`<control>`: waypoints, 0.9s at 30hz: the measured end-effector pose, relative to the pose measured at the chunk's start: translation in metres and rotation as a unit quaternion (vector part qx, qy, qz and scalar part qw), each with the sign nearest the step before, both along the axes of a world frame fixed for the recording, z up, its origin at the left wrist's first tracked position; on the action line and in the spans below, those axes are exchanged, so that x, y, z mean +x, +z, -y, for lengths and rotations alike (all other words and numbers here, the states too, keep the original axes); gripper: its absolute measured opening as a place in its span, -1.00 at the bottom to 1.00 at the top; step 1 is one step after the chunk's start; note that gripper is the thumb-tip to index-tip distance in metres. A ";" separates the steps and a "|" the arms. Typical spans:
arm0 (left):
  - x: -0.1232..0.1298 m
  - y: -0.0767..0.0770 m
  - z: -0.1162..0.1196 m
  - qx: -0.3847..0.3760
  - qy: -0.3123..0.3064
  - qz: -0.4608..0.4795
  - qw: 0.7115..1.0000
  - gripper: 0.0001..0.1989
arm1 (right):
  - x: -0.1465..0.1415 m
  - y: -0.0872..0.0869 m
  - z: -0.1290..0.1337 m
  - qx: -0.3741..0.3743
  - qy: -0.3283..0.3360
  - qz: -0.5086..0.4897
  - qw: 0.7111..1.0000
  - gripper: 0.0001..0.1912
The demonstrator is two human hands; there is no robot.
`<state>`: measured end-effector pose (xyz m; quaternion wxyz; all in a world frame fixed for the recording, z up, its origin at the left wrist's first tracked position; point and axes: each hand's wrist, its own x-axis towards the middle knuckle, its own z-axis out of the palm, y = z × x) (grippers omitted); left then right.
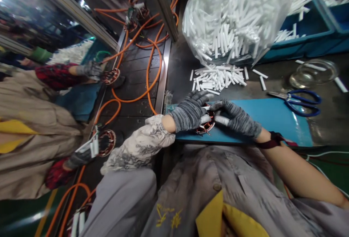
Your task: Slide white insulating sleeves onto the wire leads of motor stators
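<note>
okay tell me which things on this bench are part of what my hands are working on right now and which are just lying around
In use:
left hand and right hand, both on the wound stator
white tube at the right fingers
blue mat under the stator
loose white tubes, apparently the supply

Lying about:
scissors
glass dish
bag of tubes
orange cables
</note>
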<state>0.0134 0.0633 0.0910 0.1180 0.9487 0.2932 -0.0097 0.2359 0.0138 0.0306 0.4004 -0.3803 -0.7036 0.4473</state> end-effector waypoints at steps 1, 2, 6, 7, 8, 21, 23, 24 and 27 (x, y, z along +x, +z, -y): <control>0.007 -0.002 -0.002 -0.004 -0.008 -0.005 1.000 -0.54 | 0.002 -0.002 0.000 -0.016 -0.007 -0.005 1.000 -0.67; 0.015 -0.004 -0.004 -0.014 -0.018 -0.011 1.000 -0.54 | 0.004 -0.005 -0.001 -0.026 -0.014 -0.007 1.000 -0.68; 0.036 -0.006 -0.003 -0.017 -0.002 -0.020 1.000 -0.60 | 0.006 -0.011 -0.001 -0.045 -0.050 -0.011 0.998 -0.68; 0.036 -0.002 0.001 0.010 0.028 -0.005 1.000 -0.60 | 0.006 -0.010 0.001 -0.047 -0.074 -0.014 0.996 -0.66; 0.032 0.002 0.006 0.045 0.064 0.019 0.997 -0.58 | 0.006 -0.008 0.006 -0.047 -0.106 -0.011 0.993 -0.66; -0.023 -0.027 0.094 0.132 0.169 0.165 0.963 -0.83 | -0.017 0.006 0.051 0.022 -0.040 0.128 0.991 -0.57; -0.015 -0.034 0.097 0.111 0.191 0.180 0.959 -0.84 | -0.017 0.005 0.051 -0.006 -0.036 0.100 0.994 -0.60; -0.011 -0.036 0.098 0.102 0.195 0.186 0.958 -0.82 | -0.016 0.005 0.052 -0.021 -0.034 0.085 0.996 -0.62; -0.006 -0.035 0.099 0.113 0.180 0.184 0.960 -0.82 | -0.013 0.003 0.055 -0.058 -0.030 0.045 0.997 -0.66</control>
